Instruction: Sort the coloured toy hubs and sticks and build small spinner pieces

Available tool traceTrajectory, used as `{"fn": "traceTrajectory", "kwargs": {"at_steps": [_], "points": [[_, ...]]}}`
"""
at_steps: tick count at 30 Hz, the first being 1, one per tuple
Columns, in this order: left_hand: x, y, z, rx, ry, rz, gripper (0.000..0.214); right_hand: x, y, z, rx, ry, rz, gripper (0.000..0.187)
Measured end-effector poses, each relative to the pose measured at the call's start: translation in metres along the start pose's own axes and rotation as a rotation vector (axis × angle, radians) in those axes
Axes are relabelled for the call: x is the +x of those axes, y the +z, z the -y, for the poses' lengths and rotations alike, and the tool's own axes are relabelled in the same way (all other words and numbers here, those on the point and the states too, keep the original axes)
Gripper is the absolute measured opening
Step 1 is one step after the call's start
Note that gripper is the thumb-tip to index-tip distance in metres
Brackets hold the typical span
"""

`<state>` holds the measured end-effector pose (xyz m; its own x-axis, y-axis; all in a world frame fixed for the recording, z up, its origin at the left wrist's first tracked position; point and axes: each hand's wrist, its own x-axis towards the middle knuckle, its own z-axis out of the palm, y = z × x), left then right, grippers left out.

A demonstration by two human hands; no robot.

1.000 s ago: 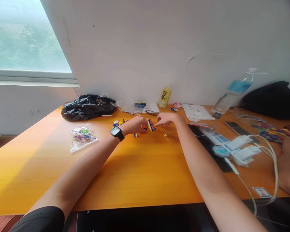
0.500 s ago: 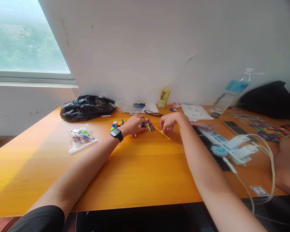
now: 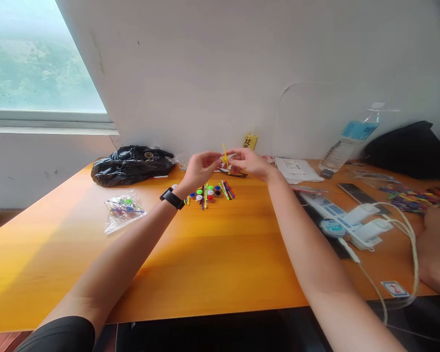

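Observation:
Above the far part of the table, my right hand (image 3: pixel 247 164) pinches a thin yellow plastic stick (image 3: pixel 225 152) that points almost straight up. A small yellow round piece (image 3: pixel 225 159) sits against the stick's middle. My left hand (image 3: pixel 202 168), with a black watch on its wrist, has its thumb and fingers closed close beside that piece. Whatever lies between the left fingertips is too small to make out. Below the hands lie coloured sticks (image 3: pixel 228 189) and round caps (image 3: pixel 210 193) in white, green, blue, red and black, partly hidden by my left wrist.
A clear bag of parts (image 3: pixel 124 211) and a black plastic bag (image 3: pixel 132 165) are on the left. Behind stand a yellow package (image 3: pixel 250 141) and papers (image 3: pixel 298 170). On the right are a power strip (image 3: pixel 337 220) with cables, a water bottle (image 3: pixel 346 144) and another person's arm (image 3: pixel 438 244).
Both hands have risen from the table and come together. The yellow stick went up and left with my right hand, turning upright. My left hand left the pile of parts, uncovering it.

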<state>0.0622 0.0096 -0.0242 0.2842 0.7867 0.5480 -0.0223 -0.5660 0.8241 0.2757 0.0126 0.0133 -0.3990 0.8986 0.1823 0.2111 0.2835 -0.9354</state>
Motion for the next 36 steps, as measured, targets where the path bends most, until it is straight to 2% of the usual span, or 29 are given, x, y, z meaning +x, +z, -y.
{"fn": "traceTrajectory", "kwargs": {"at_steps": [4, 8, 10, 15, 19, 25, 32, 36], "points": [[0.001, -0.004, -0.007, 0.050, 0.021, -0.035, 0.038, 0.006, 0.018, 0.002, 0.032, -0.034, -0.030, 0.036], [0.000, -0.006, -0.010, 0.173, 0.059, -0.108, 0.030, 0.013, 0.032, 0.006, -0.029, -0.099, -0.177, 0.018], [-0.001, -0.007, -0.013, 0.219, 0.095, -0.114, 0.027, 0.014, 0.035, 0.009, 0.000, -0.114, -0.206, 0.018], [-0.001, -0.012, -0.021, 0.319, 0.248, -0.065, 0.024, 0.006, 0.036, 0.019, 0.050, -0.156, -0.129, 0.024], [-0.001, -0.015, -0.025, 0.310, 0.317, -0.011, 0.024, 0.001, 0.033, 0.023, 0.094, -0.096, -0.095, 0.026], [-0.002, -0.017, -0.030, 0.369, 0.336, 0.041, 0.017, 0.002, 0.031, 0.022, 0.013, -0.097, -0.131, 0.013], [-0.003, -0.017, -0.032, 0.491, 0.336, 0.030, 0.015, 0.000, 0.027, 0.018, -0.021, -0.060, -0.020, 0.006], [-0.005, -0.015, -0.034, 0.472, 0.304, 0.052, 0.019, 0.002, 0.027, 0.012, 0.100, -0.042, 0.016, 0.010]]}}
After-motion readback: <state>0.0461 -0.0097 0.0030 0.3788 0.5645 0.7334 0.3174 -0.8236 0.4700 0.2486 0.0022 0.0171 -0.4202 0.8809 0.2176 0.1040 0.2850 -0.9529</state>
